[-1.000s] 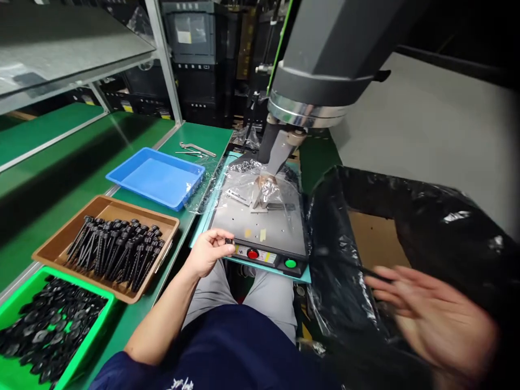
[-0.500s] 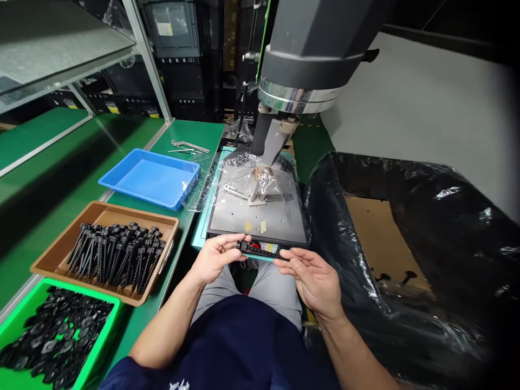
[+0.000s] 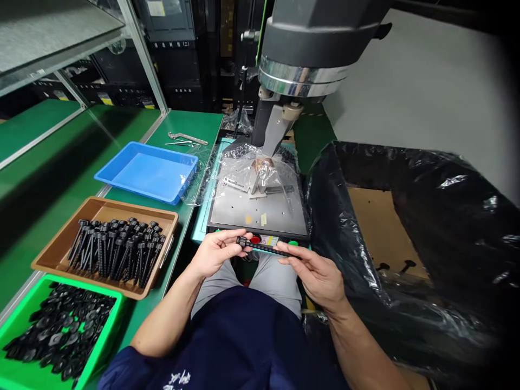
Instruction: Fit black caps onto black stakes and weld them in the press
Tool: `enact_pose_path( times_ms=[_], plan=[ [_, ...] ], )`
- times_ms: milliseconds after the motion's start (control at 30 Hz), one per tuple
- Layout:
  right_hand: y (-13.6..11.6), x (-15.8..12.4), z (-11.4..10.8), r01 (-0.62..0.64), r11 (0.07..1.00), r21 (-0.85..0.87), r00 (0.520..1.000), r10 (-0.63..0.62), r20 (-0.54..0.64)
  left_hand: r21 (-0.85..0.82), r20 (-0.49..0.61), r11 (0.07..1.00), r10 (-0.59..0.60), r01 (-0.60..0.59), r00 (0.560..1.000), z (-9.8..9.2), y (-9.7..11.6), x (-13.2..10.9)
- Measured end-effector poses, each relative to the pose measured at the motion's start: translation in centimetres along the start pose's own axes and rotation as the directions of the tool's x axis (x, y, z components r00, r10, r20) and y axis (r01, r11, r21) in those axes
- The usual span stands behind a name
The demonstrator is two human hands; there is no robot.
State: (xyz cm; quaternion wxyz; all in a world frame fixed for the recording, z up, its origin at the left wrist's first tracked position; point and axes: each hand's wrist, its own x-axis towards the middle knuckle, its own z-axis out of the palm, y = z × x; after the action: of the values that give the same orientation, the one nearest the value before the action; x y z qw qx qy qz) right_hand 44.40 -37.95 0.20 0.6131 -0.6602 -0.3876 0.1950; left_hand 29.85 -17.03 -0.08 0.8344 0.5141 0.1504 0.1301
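Note:
I hold a long black ribbed plastic pin (image 3: 263, 247) level between both hands, just in front of the press machine's control strip. My left hand (image 3: 213, 253) pinches the pin's head end with thumb and fingers. My right hand (image 3: 319, 276) grips the other end with its fingertips. Behind the pin are the red button (image 3: 255, 239) and the green button (image 3: 293, 243). The grey machine base plate (image 3: 260, 208) lies beyond, partly under clear plastic film, with the press head (image 3: 303, 54) above it.
On the green bench at left stand a brown tray of black pins (image 3: 108, 246), a green bin of small black parts (image 3: 52, 333) and a blue tray (image 3: 148, 172). A box lined with a black bag (image 3: 406, 238) stands at right. Metal tools (image 3: 187, 139) lie further back.
My right hand came in from the black-bagged box and took the free end of the pin. Both hands now hold it a little higher, in front of the buttons.

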Motion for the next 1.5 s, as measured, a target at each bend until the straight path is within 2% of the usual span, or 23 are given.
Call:
enact_pose_path(
  times_ms=[133,233,333,400,467,567,667,833,933,1000,1067,1200,1333,1433,1500],
  plan=[
    [1.0,0.2,0.3,-0.027,0.997,-0.074,0.991,0.037,0.131,0.098,0.035,0.994,0.033,-0.037,0.999,0.0,0.3,-0.3],
    [1.9,0.0,0.7,-0.069,0.994,-0.084,0.983,0.082,0.162,0.288,0.103,0.956,0.028,-0.057,0.994,0.0,0.8,-0.5],
    [2.7,-0.3,1.1,-0.261,0.965,0.038,0.95,0.249,0.186,0.45,0.146,0.889,0.019,-0.083,0.989,-0.1,1.3,-0.7],
    [3.2,-0.7,1.4,-0.394,0.91,0.13,0.905,0.36,0.226,0.465,0.17,0.882,0.003,-0.083,0.985,-0.2,1.4,-0.6],
    [3.8,-1.1,1.8,-0.45,0.874,0.184,0.884,0.406,0.232,0.427,0.19,0.902,-0.024,-0.061,0.982,-0.3,1.4,-0.6],
    [4.6,-1.5,3.0,-0.418,0.883,0.212,0.902,0.376,0.211,0.307,0.233,0.951,-0.047,-0.028,0.971,0.0,1.0,-0.3],
    [5.7,-1.4,4.5,-0.327,0.923,0.202,0.933,0.28,0.227,0.157,0.255,0.987,0.005,-0.046,0.967,1.4,0.0,0.2],
    [7.2,-0.1,5.8,-0.152,0.982,0.116,0.979,0.134,0.155,0.056,0.194,0.981,0.173,-0.187,0.966,3.9,-1.7,1.4],
    [7.6,0.5,5.5,-0.14,0.978,0.152,0.984,0.12,0.135,0.129,0.168,0.937,0.301,-0.323,0.939,4.1,-1.9,2.1],
    [7.8,0.6,5.2,-0.153,0.973,0.175,0.983,0.131,0.129,0.265,0.153,0.872,0.384,-0.412,0.911,3.9,-1.6,2.4],
    [7.9,0.7,4.9,-0.167,0.966,0.197,0.981,0.142,0.135,0.392,0.141,0.803,0.43,-0.449,0.892,3.5,-1.4,2.7],
    [7.3,1.4,4.1,-0.138,0.957,0.255,0.983,0.101,0.151,0.475,0.106,0.779,0.41,-0.408,0.906,3.0,-1.6,3.7],
    [6.2,3.3,3.3,-0.001,0.981,0.193,0.998,-0.011,0.062,0.487,0.058,0.793,0.39,-0.367,0.919,3.1,-2.5,5.2],
    [6.0,4.8,3.0,0.017,0.978,0.207,0.999,-0.022,0.026,0.4,-0.008,0.869,0.321,-0.291,0.947,3.3,-3.2,6.2],
    [6.4,5.7,2.9,-0.055,0.948,0.315,0.997,0.036,0.066,0.309,-0.045,0.926,0.243,-0.218,0.969,3.3,-3.5,6.9]
  ],
)
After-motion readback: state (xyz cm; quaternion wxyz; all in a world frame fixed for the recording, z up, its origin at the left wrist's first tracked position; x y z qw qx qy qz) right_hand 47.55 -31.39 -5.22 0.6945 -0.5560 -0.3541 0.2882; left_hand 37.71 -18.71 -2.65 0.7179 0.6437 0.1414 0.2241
